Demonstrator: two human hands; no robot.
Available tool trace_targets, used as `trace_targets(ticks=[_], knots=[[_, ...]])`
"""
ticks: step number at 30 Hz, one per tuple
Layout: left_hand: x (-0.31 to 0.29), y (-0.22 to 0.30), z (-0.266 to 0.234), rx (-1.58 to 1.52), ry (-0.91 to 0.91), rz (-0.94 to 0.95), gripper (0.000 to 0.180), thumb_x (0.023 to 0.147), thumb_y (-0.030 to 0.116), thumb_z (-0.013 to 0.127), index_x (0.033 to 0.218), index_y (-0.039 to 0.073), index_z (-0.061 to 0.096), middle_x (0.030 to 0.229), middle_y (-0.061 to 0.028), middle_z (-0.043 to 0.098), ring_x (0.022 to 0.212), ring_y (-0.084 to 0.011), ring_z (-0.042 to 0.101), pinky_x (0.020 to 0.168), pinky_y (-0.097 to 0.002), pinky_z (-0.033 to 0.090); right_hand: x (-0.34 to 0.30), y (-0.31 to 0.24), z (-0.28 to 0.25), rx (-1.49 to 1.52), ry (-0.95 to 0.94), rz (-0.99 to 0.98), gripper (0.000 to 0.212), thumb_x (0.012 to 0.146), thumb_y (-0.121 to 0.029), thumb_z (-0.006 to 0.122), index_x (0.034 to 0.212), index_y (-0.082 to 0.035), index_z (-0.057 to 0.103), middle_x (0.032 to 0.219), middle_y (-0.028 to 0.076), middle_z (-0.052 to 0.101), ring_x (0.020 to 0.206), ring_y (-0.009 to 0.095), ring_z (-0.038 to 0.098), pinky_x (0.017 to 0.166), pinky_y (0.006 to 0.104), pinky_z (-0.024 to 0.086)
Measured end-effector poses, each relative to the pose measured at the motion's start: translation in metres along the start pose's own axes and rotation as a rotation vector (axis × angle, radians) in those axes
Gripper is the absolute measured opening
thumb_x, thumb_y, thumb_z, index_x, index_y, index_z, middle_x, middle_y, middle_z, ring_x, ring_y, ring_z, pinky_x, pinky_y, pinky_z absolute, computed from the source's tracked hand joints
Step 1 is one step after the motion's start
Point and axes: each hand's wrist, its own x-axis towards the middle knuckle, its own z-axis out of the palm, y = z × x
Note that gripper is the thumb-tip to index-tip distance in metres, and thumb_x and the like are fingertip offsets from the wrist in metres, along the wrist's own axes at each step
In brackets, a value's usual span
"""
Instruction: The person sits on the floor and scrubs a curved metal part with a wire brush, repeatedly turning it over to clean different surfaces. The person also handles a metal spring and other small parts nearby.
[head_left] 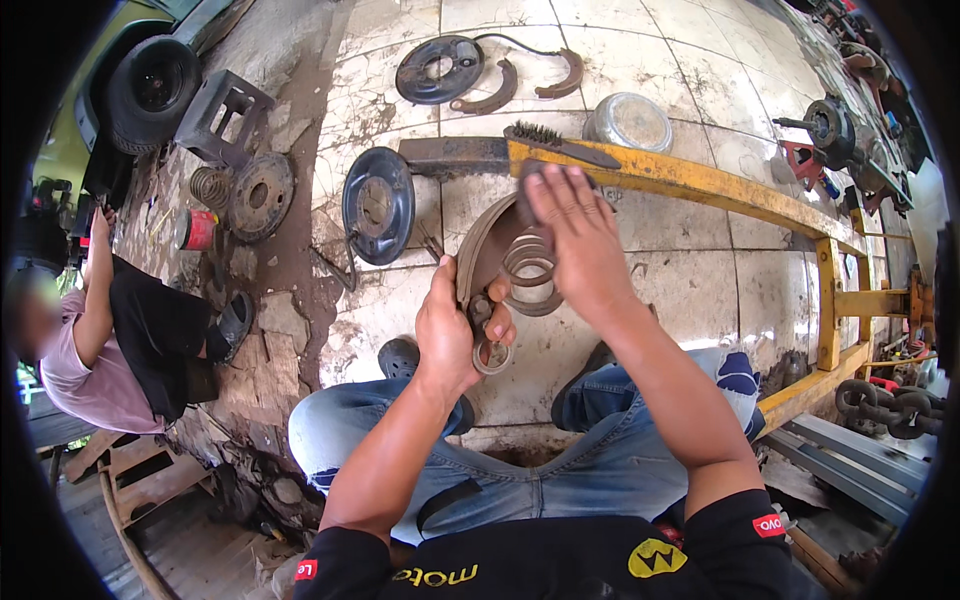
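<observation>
Tiled floor (690, 295), hands (447, 335) at brake shoe (484, 240)

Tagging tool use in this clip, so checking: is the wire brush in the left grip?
No, the wire brush lies on the yellow beam, while the left grip holds a curved brake shoe.

On the black shirt (540, 560) we see yellow lettering (436, 575) across the front, a round yellow emblem (656, 558) with a dark angular mark, and small red patches with white letters on the right sleeve (735, 520) and the left sleeve (345, 562).
</observation>
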Motion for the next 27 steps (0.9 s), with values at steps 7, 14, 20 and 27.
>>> trace_targets(ticks=[7,14,20,27], knots=[[0.003,0.001,-0.001,0.040,0.162,0.019,0.050,0.105,0.044,0.026,0.107,0.003,0.055,0.079,-0.0085,0.058,0.048,-0.0182,0.049,0.046,-0.0355,0.044,0.002,0.011,-0.017,0.268,0.078,0.067,0.073,0.082,0.011,0.049,0.151,-0.009,0.035,0.154,0.018,0.038,0.143,0.041,0.032,0.113,0.0488,0.034],[-0.001,-0.005,-0.003,0.085,0.005,0.050,0.049,0.106,0.045,0.026,0.117,0.007,0.054,0.079,-0.0055,0.053,0.047,-0.0152,0.043,0.048,-0.0339,0.043,0.004,0.002,-0.015,0.056,-0.179,0.154,0.083,0.081,0.009,0.056,0.156,-0.010,0.025,0.158,0.018,0.029,0.145,0.040,0.028,0.117,0.0495,0.028],[0.001,-0.005,-0.005,0.016,-0.002,0.052,0.049,0.106,0.044,0.026,0.113,0.004,0.054,0.080,-0.0078,0.056,0.048,-0.0157,0.045,0.049,-0.0349,0.045,0.001,0.006,-0.030,0.227,-0.029,0.137,0.082,0.079,0.007,0.058,0.154,-0.011,0.029,0.156,0.018,0.034,0.143,0.039,0.032,0.115,0.0482,0.031],[-0.001,-0.006,-0.010,0.001,-0.030,0.034,0.050,0.106,0.043,0.027,0.116,0.002,0.054,0.081,-0.0100,0.058,0.050,-0.0173,0.047,0.050,-0.0352,0.046,-0.005,0.012,-0.013,0.141,-0.091,0.133,0.073,0.085,0.004,0.052,0.153,-0.012,0.030,0.156,0.018,0.034,0.143,0.040,0.032,0.115,0.0484,0.031]])
